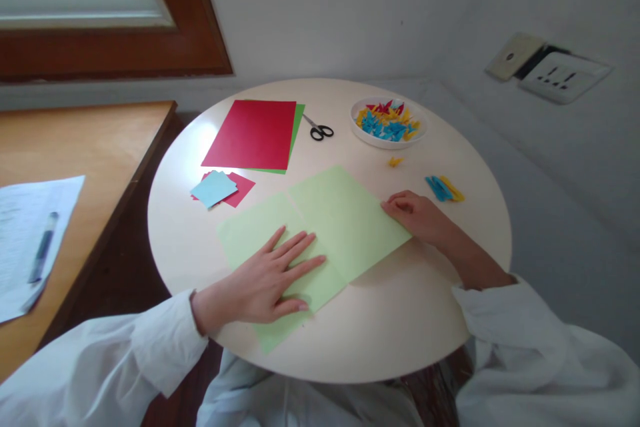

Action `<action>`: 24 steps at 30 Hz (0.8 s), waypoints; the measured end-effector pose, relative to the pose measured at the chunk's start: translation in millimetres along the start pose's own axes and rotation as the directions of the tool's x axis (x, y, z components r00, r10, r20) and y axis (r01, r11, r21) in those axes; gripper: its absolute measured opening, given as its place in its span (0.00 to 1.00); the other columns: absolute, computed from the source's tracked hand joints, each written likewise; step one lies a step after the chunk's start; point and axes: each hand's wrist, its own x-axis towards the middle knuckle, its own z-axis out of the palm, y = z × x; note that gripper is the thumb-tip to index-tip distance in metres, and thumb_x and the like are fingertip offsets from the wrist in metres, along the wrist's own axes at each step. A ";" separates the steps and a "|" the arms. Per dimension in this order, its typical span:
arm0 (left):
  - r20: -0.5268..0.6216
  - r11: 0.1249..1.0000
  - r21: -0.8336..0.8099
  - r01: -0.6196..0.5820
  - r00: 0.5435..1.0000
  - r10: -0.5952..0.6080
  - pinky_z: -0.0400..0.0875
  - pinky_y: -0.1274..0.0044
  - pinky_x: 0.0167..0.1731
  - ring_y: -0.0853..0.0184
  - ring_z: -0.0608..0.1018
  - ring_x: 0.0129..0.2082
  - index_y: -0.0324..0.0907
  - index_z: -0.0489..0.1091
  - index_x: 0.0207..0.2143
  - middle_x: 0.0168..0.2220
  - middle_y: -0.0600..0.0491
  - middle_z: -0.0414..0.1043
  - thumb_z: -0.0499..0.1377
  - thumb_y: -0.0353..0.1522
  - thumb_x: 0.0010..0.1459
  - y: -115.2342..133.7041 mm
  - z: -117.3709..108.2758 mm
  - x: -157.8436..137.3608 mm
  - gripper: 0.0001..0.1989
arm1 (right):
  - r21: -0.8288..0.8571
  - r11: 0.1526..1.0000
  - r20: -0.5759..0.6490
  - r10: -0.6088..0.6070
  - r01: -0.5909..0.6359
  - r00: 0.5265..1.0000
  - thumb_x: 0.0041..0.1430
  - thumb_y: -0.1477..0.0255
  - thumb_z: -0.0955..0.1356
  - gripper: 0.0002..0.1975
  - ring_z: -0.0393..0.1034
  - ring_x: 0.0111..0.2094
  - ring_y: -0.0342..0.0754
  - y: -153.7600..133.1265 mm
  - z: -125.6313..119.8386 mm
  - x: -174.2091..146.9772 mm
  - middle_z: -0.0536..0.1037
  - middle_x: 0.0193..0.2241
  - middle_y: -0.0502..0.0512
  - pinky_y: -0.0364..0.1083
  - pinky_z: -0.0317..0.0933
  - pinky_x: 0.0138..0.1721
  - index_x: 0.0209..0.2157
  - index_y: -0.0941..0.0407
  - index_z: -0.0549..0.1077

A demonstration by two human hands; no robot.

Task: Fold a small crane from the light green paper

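Observation:
A sheet of pale green paper point(345, 220) lies on the round table in front of me, with a crease running across its middle. My left hand point(273, 277) rests flat on its left part, fingers spread. At the sheet's right edge, my right hand point(413, 213) pinches the paper between thumb and curled fingers, and that side looks slightly raised. Just beyond this hand sits a small folded yellow paper piece point(395, 162). Blue and yellow folded paper strips point(444, 188) lie to its right.
On the white round table point(390, 340) are red paper point(253, 133) over green sheets, scissors point(319, 130), small paper squares point(215, 188) and a white dish point(385, 143) of folded paper pieces. A wooden desk point(115, 140) on the left bears papers and a pen point(44, 247).

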 end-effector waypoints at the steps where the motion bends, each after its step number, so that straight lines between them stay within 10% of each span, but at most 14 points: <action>1: 0.003 1.000 -0.003 0.000 1.000 0.000 0.38 0.54 0.60 0.52 0.48 0.65 0.43 0.48 0.63 0.65 0.40 0.42 0.45 0.49 0.60 0.3 -0.9 0.3 0.33 | -0.004 1.000 -0.011 -0.001 0.001 1.000 0.49 0.57 0.64 0.16 0.69 0.31 0.50 0.7 2.1 0.7 0.74 0.32 0.57 0.50 0.64 0.34 0.21 0.54 0.69; 24: -0.038 1.000 0.003 -0.004 0.999 0.004 0.41 0.53 0.59 0.50 0.47 0.65 0.44 0.50 0.62 0.66 0.38 0.39 0.47 0.50 0.59 1.1 0.7 0.1 0.33 | -0.089 0.993 -0.020 -0.082 0.080 0.996 0.54 0.58 0.62 0.18 0.68 0.32 0.50 6.9 1.2 -5.3 0.72 0.32 0.57 0.50 0.63 0.37 0.19 0.54 0.68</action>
